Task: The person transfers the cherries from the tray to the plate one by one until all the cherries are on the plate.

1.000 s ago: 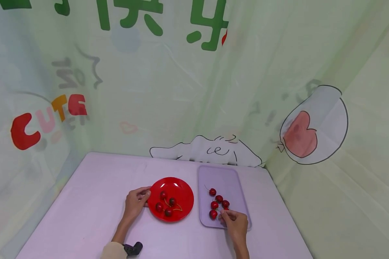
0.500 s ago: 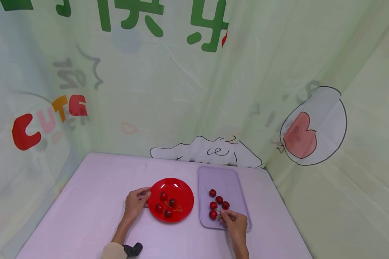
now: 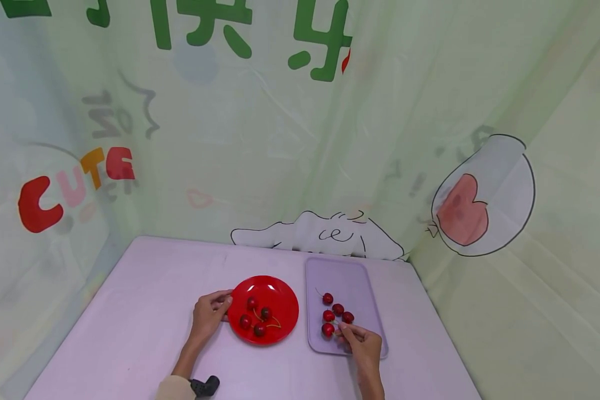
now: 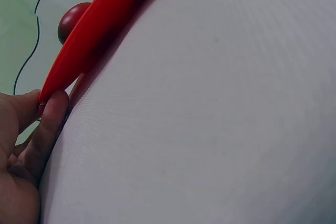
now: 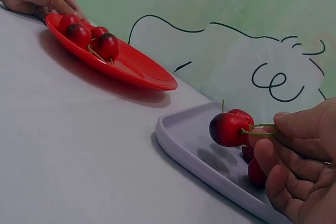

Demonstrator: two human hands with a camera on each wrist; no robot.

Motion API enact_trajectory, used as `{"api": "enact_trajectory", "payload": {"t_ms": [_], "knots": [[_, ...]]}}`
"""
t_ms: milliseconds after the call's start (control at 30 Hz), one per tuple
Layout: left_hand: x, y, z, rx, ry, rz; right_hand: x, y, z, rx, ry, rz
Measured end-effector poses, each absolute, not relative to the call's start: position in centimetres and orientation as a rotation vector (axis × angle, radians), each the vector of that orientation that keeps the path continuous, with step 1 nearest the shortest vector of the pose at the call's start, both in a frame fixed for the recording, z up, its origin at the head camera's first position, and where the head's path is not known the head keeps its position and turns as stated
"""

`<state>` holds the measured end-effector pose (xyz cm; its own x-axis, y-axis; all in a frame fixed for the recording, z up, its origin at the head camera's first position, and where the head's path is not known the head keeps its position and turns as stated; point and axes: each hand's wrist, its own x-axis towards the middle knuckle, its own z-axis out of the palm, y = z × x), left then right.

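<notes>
My left hand (image 3: 209, 316) grips the left rim of a round red plate (image 3: 286, 297), thumb on top and fingers underneath, as the left wrist view shows. Several dark red cherries (image 3: 259, 329) with stems lie in the plate. To the right, a pale purple tray (image 3: 337, 272) bears more cherries (image 3: 327, 299). Over its near part, my right hand (image 3: 366, 345) pinches thin green stems between thumb and forefinger. In the right wrist view these stems lead to a cherry (image 5: 227, 130) hanging over the tray and to a second one (image 5: 242, 113) partly hidden behind it.
Plate and tray stand side by side on a white-covered table (image 3: 145, 311), a narrow gap between them. A printed curtain (image 3: 260, 166) closes off the back and sides. A black device (image 3: 206, 385) sits at my left wrist.
My right hand's two cherries have risen very slightly and shifted a little left. My left hand and the plate keep their place.
</notes>
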<state>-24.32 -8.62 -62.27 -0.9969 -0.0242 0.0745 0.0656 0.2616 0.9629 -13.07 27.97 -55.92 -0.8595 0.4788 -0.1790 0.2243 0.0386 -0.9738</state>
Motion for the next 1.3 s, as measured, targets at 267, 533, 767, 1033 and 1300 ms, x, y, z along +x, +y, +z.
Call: {"api": "enact_trajectory", "payload": {"t_ms": [267,533,767,1033,1300], "knots": [[-24.18,-8.58,-62.18,-0.025,-2.441,-1.857,-13.07,27.8,-55.92,-0.74,-2.077,1.95],[-24.02,-8.54,-62.07,-0.025,-2.439,-1.848,-13.15,27.86,-56.17,-0.743,-2.025,2.029],[-24.07,-8.6,-62.24,-0.035,-2.445,-1.837,-13.12,28.1,-56.4,-0.726,-1.959,2.104],[-24.32,-8.59,-62.48,-0.017,-2.458,-1.838,-13.01,28.19,-56.48,-0.688,-1.921,2.153],[-24.24,-8.57,-62.56,-0.019,-2.468,-1.825,-13.03,28.28,-56.85,-0.644,-1.908,2.181]]}}
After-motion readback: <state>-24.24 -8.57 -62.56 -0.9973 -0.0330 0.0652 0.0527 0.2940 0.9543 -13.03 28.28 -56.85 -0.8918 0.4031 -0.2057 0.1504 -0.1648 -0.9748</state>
